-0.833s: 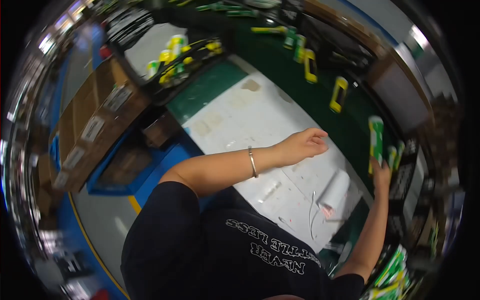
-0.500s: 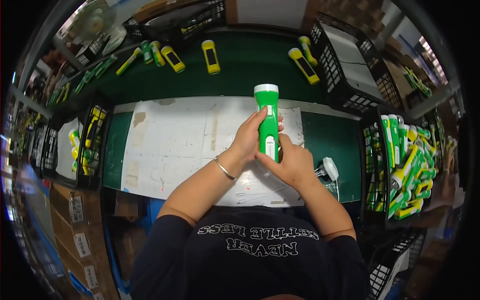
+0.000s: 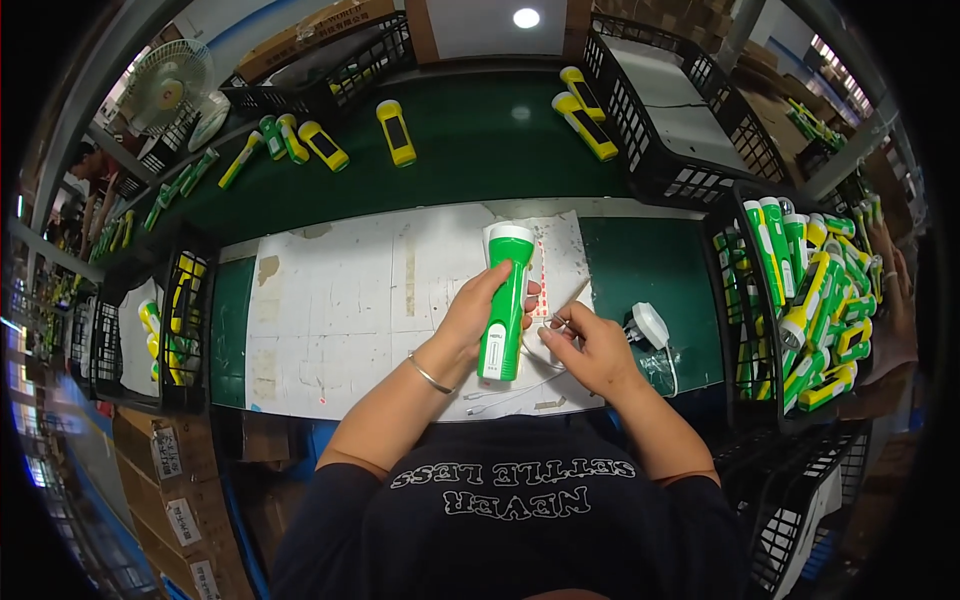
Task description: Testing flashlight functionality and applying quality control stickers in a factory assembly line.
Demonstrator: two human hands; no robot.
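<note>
My left hand (image 3: 470,312) is wrapped round the body of a green flashlight (image 3: 503,318) with a white head, held over the white work sheet (image 3: 330,300). Its thumb lies on the upper body and its head points away from me. Just to the right, my right hand (image 3: 592,350) is apart from the flashlight. Thumb and fingers pinch what looks like a thin white cable (image 3: 541,345), whose end is partly hidden by the fingers. Loose white cable ends (image 3: 482,404) lie on the sheet's near edge. A white plug-in adapter (image 3: 650,325) rests right of my right hand.
At right stands a black crate (image 3: 745,390) full of green and yellow flashlights; a smaller black crate (image 3: 190,395) is at left. Yellow flashlights (image 3: 396,133) lie across the green table (image 3: 470,170). A bright round spot (image 3: 526,18) shows on the back panel (image 3: 480,35).
My right hand has come off the flashlight and moved slightly right, pinching the thin cable. The left hand has lowered the flashlight toward me. A bright spot now shows at the back.
</note>
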